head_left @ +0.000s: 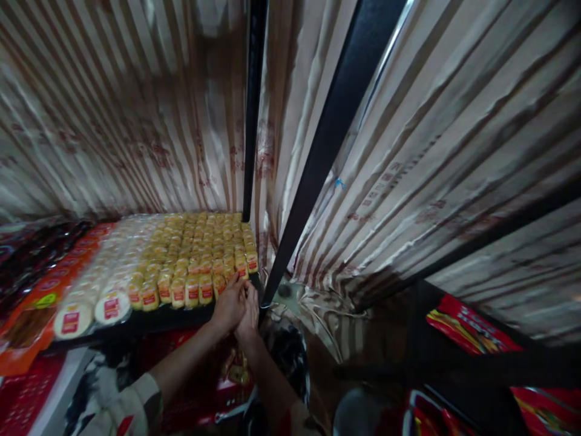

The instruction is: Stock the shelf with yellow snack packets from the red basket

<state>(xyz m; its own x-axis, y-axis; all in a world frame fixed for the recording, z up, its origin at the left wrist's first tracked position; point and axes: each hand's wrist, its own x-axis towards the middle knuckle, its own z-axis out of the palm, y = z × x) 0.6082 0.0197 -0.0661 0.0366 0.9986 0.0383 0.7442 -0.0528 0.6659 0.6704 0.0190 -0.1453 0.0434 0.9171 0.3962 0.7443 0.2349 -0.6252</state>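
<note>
Rows of small yellow cakes or buns in clear wrappers with red labels stand packed on a dark shelf. My left hand and my right hand are close together at the shelf's front right corner. The fingers of both are bent and drawn in, the left ones right against the front row of yellow packs. What lies between the fingers is hidden by the hands and too dim to make out. Left of the yellow packs are rows of round white packs with red labels.
Orange packets and dark wrapped packs fill the shelf's left. A black post rises just right of my hands. Striped curtain hangs behind. Red packets lie at right. Below are red boxes.
</note>
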